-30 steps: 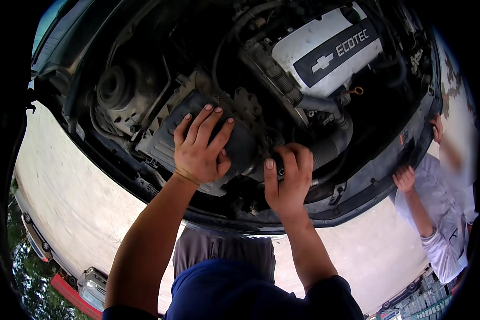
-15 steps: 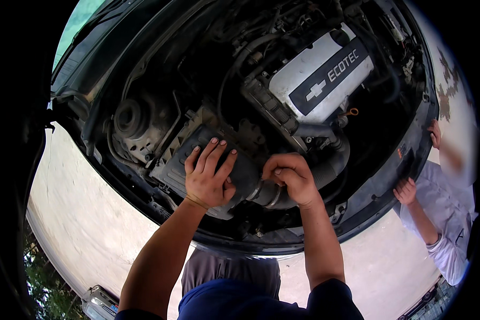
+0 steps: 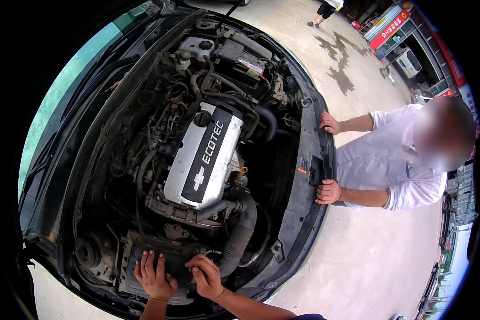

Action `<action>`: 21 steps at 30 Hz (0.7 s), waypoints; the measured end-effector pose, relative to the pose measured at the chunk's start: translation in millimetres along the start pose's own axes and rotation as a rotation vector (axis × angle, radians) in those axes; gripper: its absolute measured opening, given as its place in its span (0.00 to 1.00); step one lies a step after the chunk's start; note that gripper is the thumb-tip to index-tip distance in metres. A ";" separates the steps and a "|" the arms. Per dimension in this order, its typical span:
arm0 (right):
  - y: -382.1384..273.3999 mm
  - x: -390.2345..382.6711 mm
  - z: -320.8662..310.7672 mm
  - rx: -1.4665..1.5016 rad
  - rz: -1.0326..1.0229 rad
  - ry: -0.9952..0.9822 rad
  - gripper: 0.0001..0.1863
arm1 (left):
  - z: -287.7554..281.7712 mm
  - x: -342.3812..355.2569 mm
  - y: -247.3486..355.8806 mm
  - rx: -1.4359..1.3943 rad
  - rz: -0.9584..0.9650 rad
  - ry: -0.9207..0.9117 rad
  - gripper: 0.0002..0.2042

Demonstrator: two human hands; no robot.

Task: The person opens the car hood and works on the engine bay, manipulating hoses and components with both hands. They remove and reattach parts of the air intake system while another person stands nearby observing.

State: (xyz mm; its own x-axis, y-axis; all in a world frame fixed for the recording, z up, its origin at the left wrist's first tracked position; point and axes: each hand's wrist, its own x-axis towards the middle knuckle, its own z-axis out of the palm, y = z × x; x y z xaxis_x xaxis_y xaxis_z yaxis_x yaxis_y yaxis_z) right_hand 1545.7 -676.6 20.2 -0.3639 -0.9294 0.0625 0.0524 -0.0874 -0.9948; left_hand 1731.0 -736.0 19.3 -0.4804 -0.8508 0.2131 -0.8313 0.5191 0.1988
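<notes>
Pale concrete (image 3: 368, 256) spreads around a car (image 3: 64, 186) with its engine exposed, the windshield (image 3: 53, 133) at far left. Further right, a round strut mount (image 3: 87, 252) sits beside the black box (image 3: 176, 261), which lies at the near end of the engine space. On its top rests the left hand (image 3: 160, 287), flat, fingers spread, seemingly steadying it. Just beside, the right hand (image 3: 208, 277) works near the box's right edge, thumb drawn close to curled fingers; whether they pinch anything I cannot tell. Fine fingertip work at that edge looks to be in hand, and it calls for finger room there. Crowding that side is the corrugated hose (image 3: 237, 242); beyond the hands lies the silver engine cover (image 3: 205, 157), with an orange dipstick loop (image 3: 244, 170) to its right. Farther right, a co-worker's two hands (image 3: 329, 192) rest on the front panel (image 3: 298, 213), well apart from the box.
</notes>
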 end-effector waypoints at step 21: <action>14.7 -2.8 -7.7 -0.063 -0.190 -0.054 0.13 | 3.1 -1.9 -9.1 0.027 0.013 -0.004 0.29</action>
State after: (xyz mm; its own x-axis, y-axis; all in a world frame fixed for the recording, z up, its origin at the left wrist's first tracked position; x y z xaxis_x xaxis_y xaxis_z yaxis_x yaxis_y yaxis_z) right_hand 1540.4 -672.5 4.8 -0.3108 -0.9166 0.2516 -0.0709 -0.2417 -0.9678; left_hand 1738.6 -739.4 14.1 -0.4920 -0.8444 0.2120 -0.8322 0.5277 0.1703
